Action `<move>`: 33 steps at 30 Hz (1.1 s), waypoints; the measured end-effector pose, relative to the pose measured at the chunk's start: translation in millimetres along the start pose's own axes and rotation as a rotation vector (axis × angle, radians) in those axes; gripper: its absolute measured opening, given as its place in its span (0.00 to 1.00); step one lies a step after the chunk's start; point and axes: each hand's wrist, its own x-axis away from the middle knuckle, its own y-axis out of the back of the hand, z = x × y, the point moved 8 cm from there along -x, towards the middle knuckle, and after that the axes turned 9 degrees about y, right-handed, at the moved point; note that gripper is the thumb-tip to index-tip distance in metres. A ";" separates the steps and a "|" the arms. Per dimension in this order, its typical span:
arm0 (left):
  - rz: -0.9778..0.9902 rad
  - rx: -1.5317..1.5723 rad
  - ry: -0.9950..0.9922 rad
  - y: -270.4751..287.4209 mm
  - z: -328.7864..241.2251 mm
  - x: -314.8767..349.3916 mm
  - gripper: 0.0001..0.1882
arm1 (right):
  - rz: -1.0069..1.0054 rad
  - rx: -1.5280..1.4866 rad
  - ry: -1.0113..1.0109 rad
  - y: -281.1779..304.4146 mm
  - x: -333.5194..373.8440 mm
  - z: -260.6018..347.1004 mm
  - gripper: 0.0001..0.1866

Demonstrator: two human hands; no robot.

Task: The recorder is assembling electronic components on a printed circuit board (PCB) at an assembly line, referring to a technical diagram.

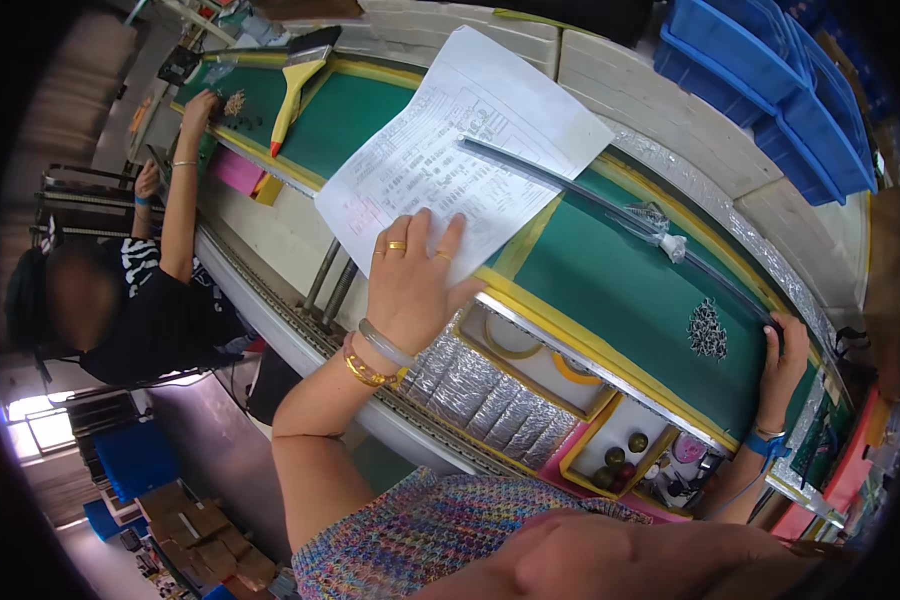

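My left hand [410, 268] lies with its fingers spread on the lower edge of a printed white sheet [400, 150], at the near edge of the green work mat. A bundle of long dark tubes [715, 275] runs slantwise over the mat, its far-left end resting on the sheet. Clear plastic [673, 246] is knotted around the bundle near its middle. At the tubes' right end, my right hand [785, 360] has its fingers closed around them. Small dark metal pieces [707, 328] form a heap on the mat, to the left of that hand.
A yellow-handled brush [295, 95] lies farther left. Blue bins [760, 70] stand at the back right. Below the bench edge sit silver-wrapped rolls [480, 390] and a tray [595, 455] with round items. At left, a co-worker's hand [200, 105] reaches a small pile.
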 end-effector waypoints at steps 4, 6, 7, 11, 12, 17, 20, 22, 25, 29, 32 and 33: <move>0.022 0.093 -0.071 -3.3 -7.0 2.2 0.37 | -0.014 0.081 0.072 5.4 -0.6 2.3 0.07; 0.036 0.213 -0.054 -4.7 -5.2 1.6 0.37 | -0.037 0.091 0.090 5.2 0.6 3.2 0.07; 0.036 0.220 -0.054 -3.7 -4.2 1.3 0.37 | -0.063 0.093 0.098 7.5 0.7 3.4 0.08; 0.075 0.273 -0.154 0.7 -2.5 5.1 0.32 | -0.017 0.094 0.089 8.5 -0.3 3.1 0.09; 0.092 0.287 -0.183 -0.3 -2.8 7.0 0.31 | -0.027 0.081 0.088 8.5 -2.6 4.3 0.09; 0.114 0.259 -0.203 -1.7 -6.2 12.8 0.30 | -0.023 0.045 0.085 7.6 -4.5 5.9 0.09; 0.116 0.261 -0.189 -3.8 -5.4 14.2 0.30 | -0.013 0.067 0.089 6.9 -4.1 8.3 0.09; 0.113 0.265 -0.184 -4.4 -5.3 14.7 0.30 | -0.029 0.066 0.085 7.0 -2.7 9.0 0.09; 0.124 0.264 -0.200 -7.6 -9.1 13.1 0.31 | -0.054 0.086 0.073 10.9 -0.6 9.7 0.08; 0.131 0.288 -0.252 -12.8 -23.2 5.6 0.31 | -0.112 0.138 0.069 22.2 2.4 2.7 0.09; 0.134 0.224 -0.253 -15.0 -20.7 7.4 0.31 | -0.111 0.109 0.069 11.8 -5.7 6.9 0.11; 0.141 0.218 -0.264 -16.0 -21.3 7.4 0.31 | -0.117 0.109 0.079 9.0 -8.3 9.3 0.11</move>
